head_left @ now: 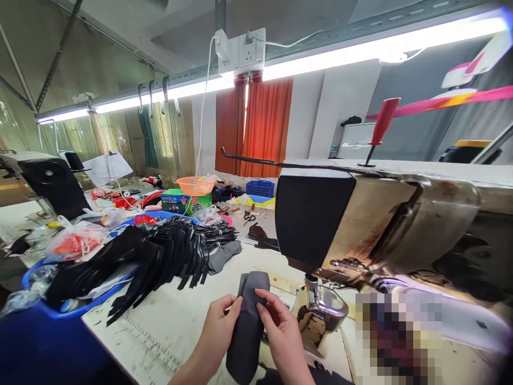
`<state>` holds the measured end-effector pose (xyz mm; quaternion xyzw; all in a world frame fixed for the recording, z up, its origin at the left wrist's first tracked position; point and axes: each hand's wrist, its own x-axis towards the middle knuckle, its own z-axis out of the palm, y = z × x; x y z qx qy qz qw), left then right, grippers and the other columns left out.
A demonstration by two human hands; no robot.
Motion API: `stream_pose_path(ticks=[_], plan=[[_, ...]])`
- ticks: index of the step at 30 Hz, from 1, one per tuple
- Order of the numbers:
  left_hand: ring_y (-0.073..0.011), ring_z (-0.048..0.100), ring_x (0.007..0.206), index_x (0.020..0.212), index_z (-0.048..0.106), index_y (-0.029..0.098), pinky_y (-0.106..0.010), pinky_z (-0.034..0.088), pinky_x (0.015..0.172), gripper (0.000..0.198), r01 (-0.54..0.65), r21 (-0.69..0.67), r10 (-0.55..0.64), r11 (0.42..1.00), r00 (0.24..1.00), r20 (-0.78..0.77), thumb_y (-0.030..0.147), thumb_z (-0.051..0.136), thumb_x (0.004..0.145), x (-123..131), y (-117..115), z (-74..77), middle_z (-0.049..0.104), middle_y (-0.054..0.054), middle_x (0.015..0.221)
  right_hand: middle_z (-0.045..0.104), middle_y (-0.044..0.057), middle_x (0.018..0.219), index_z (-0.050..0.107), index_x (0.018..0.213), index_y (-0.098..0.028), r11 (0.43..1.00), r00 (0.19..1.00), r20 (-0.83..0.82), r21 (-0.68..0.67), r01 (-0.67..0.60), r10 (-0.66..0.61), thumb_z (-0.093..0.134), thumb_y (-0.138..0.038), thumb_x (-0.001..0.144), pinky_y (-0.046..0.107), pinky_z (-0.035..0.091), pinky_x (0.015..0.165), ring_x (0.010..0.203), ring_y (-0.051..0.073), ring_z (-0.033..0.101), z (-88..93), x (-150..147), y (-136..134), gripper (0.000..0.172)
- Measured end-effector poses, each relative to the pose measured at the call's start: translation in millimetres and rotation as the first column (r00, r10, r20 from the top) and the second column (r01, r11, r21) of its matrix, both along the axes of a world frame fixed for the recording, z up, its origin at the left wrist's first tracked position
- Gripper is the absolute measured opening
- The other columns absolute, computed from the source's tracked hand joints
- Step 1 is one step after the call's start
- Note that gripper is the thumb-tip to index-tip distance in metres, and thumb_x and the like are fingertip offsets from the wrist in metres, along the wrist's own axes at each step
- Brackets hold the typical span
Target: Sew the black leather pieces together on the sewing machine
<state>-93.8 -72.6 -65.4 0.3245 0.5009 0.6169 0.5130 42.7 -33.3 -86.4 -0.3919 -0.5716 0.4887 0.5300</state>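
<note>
Between my two hands is a dark grey fabric piece (245, 337), long and rounded at its lower end, held upright above the white sewing table. My left hand (218, 329) pinches its left edge with thumb and fingers. On the opposite edge, my right hand (282, 326) is closed with thumb and fingertips on the fabric. Just to the right stands the sewing machine head (316, 214), its metal presser area (320, 302) close beside my right hand. Dark cloth lies partly hidden under my right wrist.
A stack of black strips (172, 251) spreads over the table's left side, with grey pieces (224, 255) beside it. A blue basin (80, 310) holds bags and black material. Scissors (249, 216) lie behind, near an orange basket (196, 185). A red-handled screwdriver (383, 123) stands on the machine.
</note>
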Motion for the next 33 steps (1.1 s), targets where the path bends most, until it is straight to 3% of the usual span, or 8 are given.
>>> stream_pose_path(ticks=[3, 7, 10, 13, 16, 20, 27, 33], plan=[[-0.0098, 0.042, 0.053, 0.061, 0.060, 0.015, -0.021, 0.030, 0.048, 0.045, 0.018, 0.000, -0.018, 1.000, 0.999, -0.039, 0.058, 0.067, 0.072, 10.4, -4.0, 1.7, 0.051, 0.003, 0.055, 0.069, 0.008, 0.104, 0.071, 0.101, -0.021, 0.997, 0.996, 0.083, 0.075, 0.031, -0.038, 0.060, -0.035, 0.081, 0.038, 0.044, 0.094, 0.097, 0.024, 0.060, -1.8, -0.7, -1.1, 0.027], [-0.0134, 0.051, 0.061, 0.070, 0.065, 0.013, -0.022, 0.037, 0.056, 0.036, 0.079, 0.001, -0.078, 0.997, 0.995, -0.067, 0.047, 0.077, 0.066, 7.3, -1.9, 2.6, 0.059, 0.000, 0.063, 0.065, 0.008, 0.106, 0.063, 0.114, -0.021, 0.988, 0.981, 0.173, 0.141, 0.058, -0.082, 0.055, -0.038, 0.086, 0.033, 0.051, 0.082, 0.085, 0.020, 0.062, -6.3, -1.8, 0.3, 0.034], [-0.0175, 0.059, 0.069, 0.080, 0.067, 0.013, -0.026, 0.045, 0.064, 0.033, 0.031, 0.025, -0.031, 0.999, 0.999, -0.012, 0.041, 0.075, 0.066, -11.1, 5.8, 7.7, 0.065, -0.003, 0.072, 0.062, 0.011, 0.111, 0.057, 0.120, -0.019, 0.977, 0.937, 0.320, 0.199, 0.074, -0.136, 0.046, -0.040, 0.091, 0.030, 0.055, 0.069, 0.077, 0.018, 0.062, -12.4, -1.3, 4.0, 0.037], [-0.0188, 0.061, 0.080, 0.104, 0.062, 0.016, -0.028, 0.046, 0.074, 0.041, -0.071, 0.030, 0.070, 0.997, 0.997, 0.023, 0.036, 0.068, 0.069, -41.6, 16.3, 14.2, 0.068, -0.004, 0.085, 0.061, 0.013, 0.117, 0.065, 0.108, -0.019, 0.966, 0.893, 0.432, 0.259, 0.012, -0.127, 0.050, -0.025, 0.086, 0.037, 0.052, 0.085, 0.101, 0.025, 0.060, -22.8, -2.5, 5.4, 0.027], [-0.0170, 0.061, 0.082, 0.130, 0.046, 0.020, -0.027, 0.045, 0.076, 0.062, -0.136, -0.001, 0.136, 0.991, 0.991, -0.010, 0.031, 0.064, 0.072, -69.4, 23.2, 16.5, 0.066, -0.001, 0.085, 0.059, 0.010, 0.131, 0.067, 0.114, -0.025, 0.951, 0.849, 0.523, 0.293, -0.098, -0.074, 0.051, -0.003, 0.070, 0.040, 0.044, 0.097, 0.117, 0.029, 0.055, -36.1, -9.6, 3.9, 0.052], [-0.0142, 0.056, 0.067, 0.136, 0.040, 0.024, -0.025, 0.042, 0.067, 0.068, -0.107, -0.025, 0.104, 0.994, 0.990, -0.100, 0.033, 0.064, 0.073, -82.1, 24.2, 8.7, 0.058, 0.005, 0.069, 0.071, 0.011, 0.111, 0.076, 0.094, -0.024, 0.949, 0.802, 0.594, 0.282, -0.141, -0.057, 0.044, 0.004, 0.066, 0.039, 0.049, 0.081, 0.092, 0.028, 0.066, -44.8, -20.4, 6.4, 0.051], [-0.0190, 0.056, 0.079, 0.089, 0.071, 0.014, -0.027, 0.038, 0.068, 0.039, -0.017, -0.095, -0.006, 0.995, 0.970, -0.242, 0.044, 0.069, 0.066, -66.5, 24.2, -13.2, 0.067, -0.005, 0.085, 0.067, 0.018, 0.095, 0.067, 0.111, -0.010, 0.962, 0.901, 0.403, 0.266, 0.054, -0.162, 0.043, -0.037, 0.090, 0.046, 0.044, 0.087, 0.094, 0.032, 0.060, -13.9, -2.1, 8.9, 0.042], [-0.0232, 0.059, 0.092, 0.087, 0.072, 0.016, -0.031, 0.041, 0.081, 0.046, 0.079, -0.093, -0.100, 0.993, 0.963, -0.249, 0.058, 0.058, 0.076, -37.7, 14.8, -3.1, 0.070, -0.007, 0.095, 0.067, 0.005, 0.083, 0.063, 0.089, -0.020, 0.982, 0.979, 0.082, -0.022, -0.185, 0.186, 0.053, -0.054, 0.085, 0.031, 0.050, 0.074, 0.078, 0.021, 0.062, 6.9, 3.4, 2.2, 0.036]])
